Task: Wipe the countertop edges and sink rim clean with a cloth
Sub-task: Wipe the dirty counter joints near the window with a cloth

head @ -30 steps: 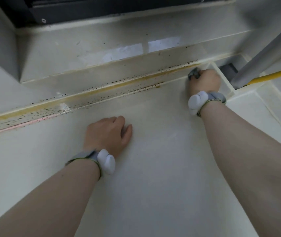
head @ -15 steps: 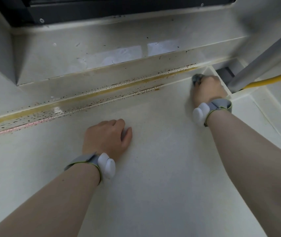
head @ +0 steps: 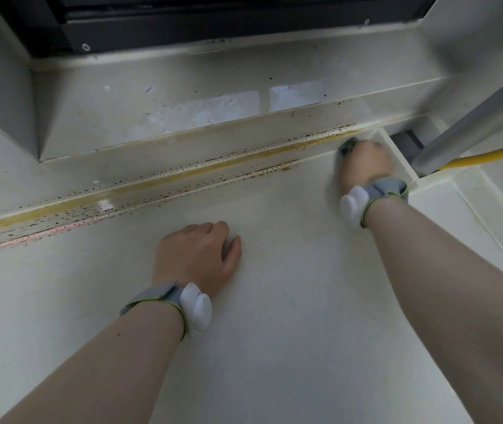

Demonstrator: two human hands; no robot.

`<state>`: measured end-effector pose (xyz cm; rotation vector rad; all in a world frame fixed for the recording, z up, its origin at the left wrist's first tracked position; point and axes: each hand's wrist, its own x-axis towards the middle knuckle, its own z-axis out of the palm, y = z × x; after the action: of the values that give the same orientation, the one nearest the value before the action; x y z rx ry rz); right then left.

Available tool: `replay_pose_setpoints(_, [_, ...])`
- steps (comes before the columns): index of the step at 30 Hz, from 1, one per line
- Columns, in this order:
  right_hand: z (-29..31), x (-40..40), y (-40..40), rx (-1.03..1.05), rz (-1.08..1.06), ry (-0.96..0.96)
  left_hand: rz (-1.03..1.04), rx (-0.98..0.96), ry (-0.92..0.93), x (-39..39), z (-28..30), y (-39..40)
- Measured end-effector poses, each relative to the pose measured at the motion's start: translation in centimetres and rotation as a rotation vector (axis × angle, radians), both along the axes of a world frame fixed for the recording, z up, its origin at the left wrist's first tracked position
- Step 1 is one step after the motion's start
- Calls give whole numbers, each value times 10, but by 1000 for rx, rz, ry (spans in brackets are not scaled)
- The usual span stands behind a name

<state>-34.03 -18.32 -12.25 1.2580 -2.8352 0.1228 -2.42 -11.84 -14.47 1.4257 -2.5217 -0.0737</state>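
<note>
My right hand is blurred and grips a small dark grey cloth that shows only past the knuckles. It presses the cloth on the back edge of the white countertop, at the right end of a stained seam streaked yellow and dotted with black specks. My left hand rests on the countertop with its fingers curled under, holding nothing. Each wrist carries a grey band with a white sensor.
Behind the seam a white ledge steps up to a dark window frame. A grey metal pole and a yellow hose slant in at the right, over a dark recess.
My right hand with the cloth has shifted slightly left along the seam corner and is now motion-blurred. My left hand has stayed in place.
</note>
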Motion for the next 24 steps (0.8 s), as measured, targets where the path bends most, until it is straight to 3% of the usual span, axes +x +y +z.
replay_pose_setpoints(4, [1, 22, 6, -98, 33, -67, 1, 9, 3, 1, -1, 1])
replay_pose_setpoints(7, [-13, 37, 34, -226, 171, -4, 4, 19, 13, -1, 0, 0])
replay_pose_setpoints(11, [-1, 3, 28, -245, -66, -91, -1, 3, 7, -2, 2, 1])
replay_pose_setpoints(17, [31, -16, -1, -638, -95, -223, 0, 17, 6, 0, -1, -1])
replay_pose_setpoints(20, [31, -4, -10, -597, -222, -293, 1, 5, 8, -1, -2, -2])
replay_pose_setpoints(24, [10, 44, 0, -522, 33, -258, 2, 20, 5, 0, -1, -1])
